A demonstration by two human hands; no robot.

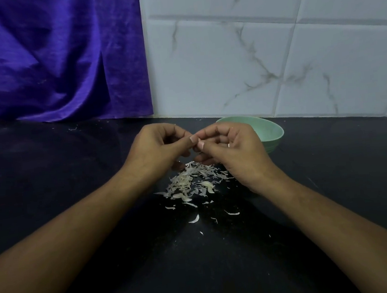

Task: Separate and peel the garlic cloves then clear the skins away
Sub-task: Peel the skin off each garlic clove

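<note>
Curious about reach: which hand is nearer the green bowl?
Right. The right hand overlaps the left rim of the green bowl in view; the left hand is farther left, on the right hand's far side.

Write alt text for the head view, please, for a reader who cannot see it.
The left hand and right hand meet fingertip to fingertip above a pile of skins on a black counter, pinching something small, probably a clove, hidden between them. A green bowl sits behind the right hand.
</note>
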